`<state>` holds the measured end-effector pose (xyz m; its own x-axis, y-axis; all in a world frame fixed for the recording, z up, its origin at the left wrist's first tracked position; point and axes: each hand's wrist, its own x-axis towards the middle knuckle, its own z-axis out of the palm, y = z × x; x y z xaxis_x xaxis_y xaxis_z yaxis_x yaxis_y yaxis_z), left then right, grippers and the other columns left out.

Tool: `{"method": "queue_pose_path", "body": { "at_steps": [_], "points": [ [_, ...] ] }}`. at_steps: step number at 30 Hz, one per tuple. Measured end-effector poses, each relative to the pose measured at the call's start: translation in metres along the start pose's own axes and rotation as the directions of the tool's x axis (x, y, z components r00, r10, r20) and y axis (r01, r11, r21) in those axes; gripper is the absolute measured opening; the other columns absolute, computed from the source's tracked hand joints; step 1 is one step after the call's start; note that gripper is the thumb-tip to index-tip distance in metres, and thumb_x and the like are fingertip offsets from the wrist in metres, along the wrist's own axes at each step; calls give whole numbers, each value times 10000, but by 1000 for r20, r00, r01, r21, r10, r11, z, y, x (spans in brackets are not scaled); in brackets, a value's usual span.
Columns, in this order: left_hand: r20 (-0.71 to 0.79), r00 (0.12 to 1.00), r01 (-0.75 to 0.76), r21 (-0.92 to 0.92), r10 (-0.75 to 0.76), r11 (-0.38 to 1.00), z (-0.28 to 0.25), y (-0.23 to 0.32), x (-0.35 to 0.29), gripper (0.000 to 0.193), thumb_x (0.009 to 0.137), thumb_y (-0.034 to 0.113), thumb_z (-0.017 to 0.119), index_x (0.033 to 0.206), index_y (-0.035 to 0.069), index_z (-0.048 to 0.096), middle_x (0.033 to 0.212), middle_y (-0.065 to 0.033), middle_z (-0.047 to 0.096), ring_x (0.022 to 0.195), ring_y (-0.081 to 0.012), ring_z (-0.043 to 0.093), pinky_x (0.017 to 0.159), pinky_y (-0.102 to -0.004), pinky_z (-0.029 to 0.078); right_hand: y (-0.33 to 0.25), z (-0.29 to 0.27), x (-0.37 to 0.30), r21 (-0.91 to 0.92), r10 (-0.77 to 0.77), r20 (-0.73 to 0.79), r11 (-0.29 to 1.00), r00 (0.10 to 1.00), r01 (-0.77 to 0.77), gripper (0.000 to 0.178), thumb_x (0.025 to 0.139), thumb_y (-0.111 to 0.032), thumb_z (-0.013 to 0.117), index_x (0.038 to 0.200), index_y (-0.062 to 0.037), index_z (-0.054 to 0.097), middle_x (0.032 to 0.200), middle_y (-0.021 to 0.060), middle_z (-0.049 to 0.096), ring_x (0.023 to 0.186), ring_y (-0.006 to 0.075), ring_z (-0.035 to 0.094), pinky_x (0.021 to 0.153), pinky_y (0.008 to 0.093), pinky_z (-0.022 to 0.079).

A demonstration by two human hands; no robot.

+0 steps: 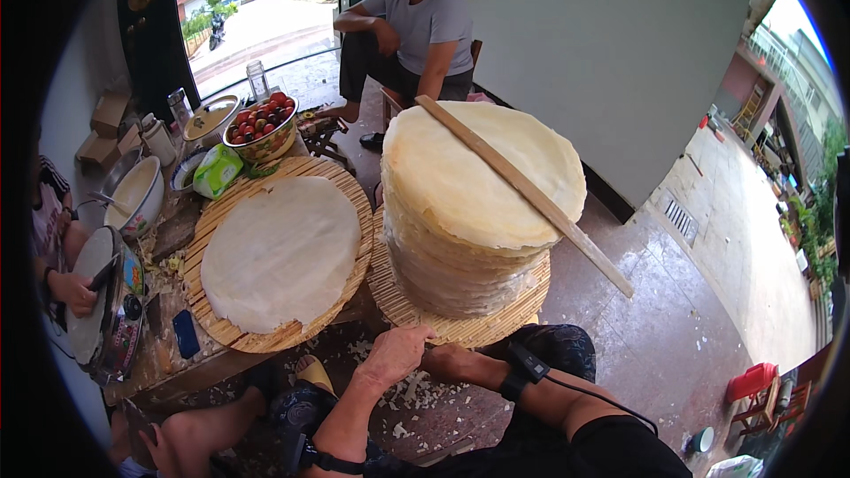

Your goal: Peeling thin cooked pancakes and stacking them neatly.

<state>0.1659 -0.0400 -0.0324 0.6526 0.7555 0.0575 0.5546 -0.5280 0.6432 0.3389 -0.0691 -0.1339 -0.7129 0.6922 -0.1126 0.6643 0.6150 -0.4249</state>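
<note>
My left hand (394, 355) is closed, its fingers bent together at the near edge of a round slatted mat (409, 314). Close beside it, my right hand (453, 362) is curled just below the same edge. What either one grips, if anything, I cannot make out. On this mat rises a tall stack of thin, pale round pancakes (460, 270), and a flat wooden stick (531, 195) lies slanted across its top. To the left, one large thin pancake (282, 252) covers most of a second slatted mat (232, 332).
A round griddle (93, 301) stands at far left, where another person's hand (73, 294) holds a dark-handled tool. Behind are a batter bowl (137, 197), a green packet (218, 172) and a bowl of red fruit (266, 142). Beyond the stack sits a person (429, 31). Scraps litter the floor.
</note>
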Motion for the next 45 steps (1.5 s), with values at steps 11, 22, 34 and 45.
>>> {"method": "queue_pose_path", "body": {
  "at_steps": [11,22,34,45],
  "points": [
    [19,1000,10,11,-10,1000,4,-3,0,196,881,93,467,1001,70,621,900,-134,650,863,-324,634,766,-408,510,0,5,0,0,12,-43,1000,999,-12,113,779,-86,583,856,-53,659,783,142,674,752,300,683,603,414,538],
    [35,999,24,7,-24,1000,2,1,0,198,878,103,474,1009,70,620,900,-139,649,866,-335,629,771,-411,507,-2,-1,2,-8,61,56,998,997,-61,150,800,-99,568,922,-62,646,827,143,680,803,299,686,636,418,539],
    [64,997,42,8,-42,999,-2,4,0,205,886,114,477,1030,68,615,935,-159,655,888,-354,630,788,-420,510,3,11,3,-24,39,12,999,999,-39,138,791,-92,573,903,-70,650,809,130,681,778,292,686,635,409,540],
    [74,997,37,-2,-37,999,-3,5,1,215,878,112,474,1028,67,622,894,-155,656,860,-349,635,773,-416,511,8,16,1,28,-66,-148,997,987,71,81,767,-80,583,820,-60,641,754,128,657,716,284,669,596,393,522]
  ]
}}
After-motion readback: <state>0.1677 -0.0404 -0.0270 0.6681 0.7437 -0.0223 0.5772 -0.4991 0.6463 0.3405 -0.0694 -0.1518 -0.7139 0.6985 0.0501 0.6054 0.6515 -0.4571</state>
